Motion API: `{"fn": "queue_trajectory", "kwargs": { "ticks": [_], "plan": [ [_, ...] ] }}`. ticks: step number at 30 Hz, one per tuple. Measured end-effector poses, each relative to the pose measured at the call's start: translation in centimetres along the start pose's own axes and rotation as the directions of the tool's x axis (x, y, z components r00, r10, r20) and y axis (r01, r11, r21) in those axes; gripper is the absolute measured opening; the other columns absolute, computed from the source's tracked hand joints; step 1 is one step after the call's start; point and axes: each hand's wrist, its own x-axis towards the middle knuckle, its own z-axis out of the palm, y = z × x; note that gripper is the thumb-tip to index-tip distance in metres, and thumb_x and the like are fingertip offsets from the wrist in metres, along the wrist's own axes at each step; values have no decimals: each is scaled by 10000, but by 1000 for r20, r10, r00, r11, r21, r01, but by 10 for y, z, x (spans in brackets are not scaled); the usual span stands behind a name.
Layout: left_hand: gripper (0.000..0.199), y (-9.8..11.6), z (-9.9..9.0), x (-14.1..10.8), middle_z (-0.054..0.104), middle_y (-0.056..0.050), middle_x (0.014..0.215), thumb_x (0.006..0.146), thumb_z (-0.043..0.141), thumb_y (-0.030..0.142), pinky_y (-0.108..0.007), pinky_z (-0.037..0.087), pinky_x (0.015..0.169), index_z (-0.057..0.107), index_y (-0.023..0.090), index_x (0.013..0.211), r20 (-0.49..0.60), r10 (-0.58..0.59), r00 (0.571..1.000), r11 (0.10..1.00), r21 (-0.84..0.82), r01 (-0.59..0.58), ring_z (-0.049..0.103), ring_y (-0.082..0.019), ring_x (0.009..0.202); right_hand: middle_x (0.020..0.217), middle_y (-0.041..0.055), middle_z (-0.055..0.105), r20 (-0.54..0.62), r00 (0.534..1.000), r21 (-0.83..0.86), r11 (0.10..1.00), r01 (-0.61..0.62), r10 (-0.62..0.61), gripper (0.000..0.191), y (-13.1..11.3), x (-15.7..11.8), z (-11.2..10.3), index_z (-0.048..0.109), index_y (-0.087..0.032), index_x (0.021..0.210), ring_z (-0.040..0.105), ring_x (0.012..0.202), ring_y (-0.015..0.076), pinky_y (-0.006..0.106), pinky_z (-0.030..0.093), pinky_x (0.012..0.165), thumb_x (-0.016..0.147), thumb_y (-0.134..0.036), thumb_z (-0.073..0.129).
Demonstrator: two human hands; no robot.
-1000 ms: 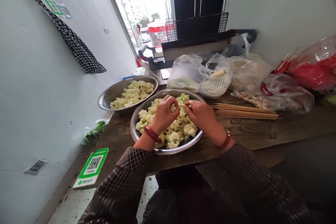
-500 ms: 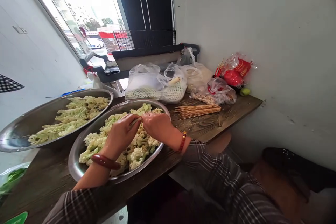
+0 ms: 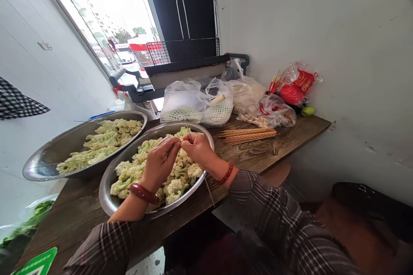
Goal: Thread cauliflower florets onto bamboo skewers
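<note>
Over the nearer steel bowl (image 3: 108, 195), my two hands meet at the fingertips. My left hand (image 3: 163, 157) is closed in a pinch on a small pale bit that looks like cauliflower, mostly hidden by the fingers. My right hand (image 3: 198, 148) is closed around a thin bamboo skewer (image 3: 209, 189); one end shows above the hand, the other slants down past the bowl's rim. Beneath the hands, cauliflower florets (image 3: 174, 188) fill the bowl. To the right lies a bundle of bamboo skewers (image 3: 248, 135) on the dark wooden table (image 3: 80, 215).
A second steel bowl (image 3: 41, 167) at the left holds cauliflower pieces (image 3: 106, 142), with thin skewers across it. Plastic bags (image 3: 196, 103) stand at the back, beside a bag of small brown pieces (image 3: 267, 114). A green sign (image 3: 40, 262) and bagged greens (image 3: 30, 221) are lower left.
The view has shifted a little left, so things sit farther right. My right hand has turned, and the skewer in it now shows. The fingertips stay close together.
</note>
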Motion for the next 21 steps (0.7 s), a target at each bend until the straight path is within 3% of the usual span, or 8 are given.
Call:
{"fn": "queue_trajectory", "kwargs": {
  "ticks": [3, 6, 8, 10, 13, 15, 18, 21],
  "plan": [
    [251, 4, -1, 0, 645, -5, 776, 927, 520, 413, -293, 472, 729, 667, 210, 930, -4, -64, 998, 997, -30, 64, 587, -160, 712, 476, -119, 330, 51, 988, 369, 916, -155, 146, 112, -4, -2, 6, 457, -216, 627, 224, 453, 64, 209, 186, 428, 691, -226, 549],
    [258, 3, -4, 1, 603, 9, 740, 928, 524, 423, -285, 458, 702, 657, 203, 951, -8, -87, 996, 994, -74, 86, 563, -149, 678, 452, -138, 265, 153, 964, 545, 795, -266, 218, 142, -14, -5, 4, 432, -223, 613, 156, 421, 50, 210, 122, 404, 662, -228, 566],
    [242, 0, -7, 2, 592, 12, 732, 918, 540, 412, -283, 450, 700, 658, 201, 936, -23, -95, 995, 993, -80, 93, 551, -147, 682, 458, -137, 279, 134, 965, 582, 770, -261, 226, 105, -22, -8, -4, 462, -220, 629, 153, 409, 50, 210, 121, 400, 676, -237, 553],
    [222, -3, -10, 2, 582, 17, 710, 905, 559, 396, -279, 443, 687, 660, 199, 926, -52, -145, 988, 984, -115, 139, 537, -142, 673, 480, -127, 320, 33, 987, 559, 816, -150, 159, 58, -30, -12, -15, 520, -214, 673, 194, 412, 56, 207, 160, 409, 709, -251, 545],
    [227, -3, -11, 2, 591, 12, 699, 887, 579, 379, -270, 453, 666, 668, 179, 950, -34, -269, 963, 921, -301, 247, 546, -131, 668, 543, -88, 457, -36, 996, 263, 961, 83, -76, 137, -36, -20, -34, 659, -201, 797, 340, 472, 72, 211, 269, 461, 775, -328, 612],
    [264, -4, -9, 2, 585, 10, 685, 869, 603, 376, -264, 448, 619, 671, 163, 1009, 22, -327, 945, 830, -472, 298, 538, -121, 635, 663, -29, 612, -11, 977, -22, 977, 214, -214, 192, -33, -22, -43, 702, -191, 820, 496, 598, 102, 238, 390, 576, 804, -374, 647],
    [290, -7, -5, 2, 584, 9, 698, 817, 674, 375, -236, 397, 523, 639, 160, 1009, 71, -417, 906, 659, -662, 356, 531, -106, 595, 642, -11, 631, 72, 950, -383, 871, 308, -305, 185, -22, -24, -49, 729, -181, 817, 533, 613, 129, 268, 405, 619, 828, -339, 632],
    [249, -9, -6, 1, 585, 24, 716, 806, 692, 334, -211, 359, 492, 540, 184, 934, 90, -532, 842, 524, -747, 410, 528, -85, 564, 642, -2, 634, 167, 939, -533, 773, 343, -302, 173, -7, -27, -49, 728, -177, 835, 551, 609, 140, 269, 388, 612, 841, -306, 613]
  ]
}}
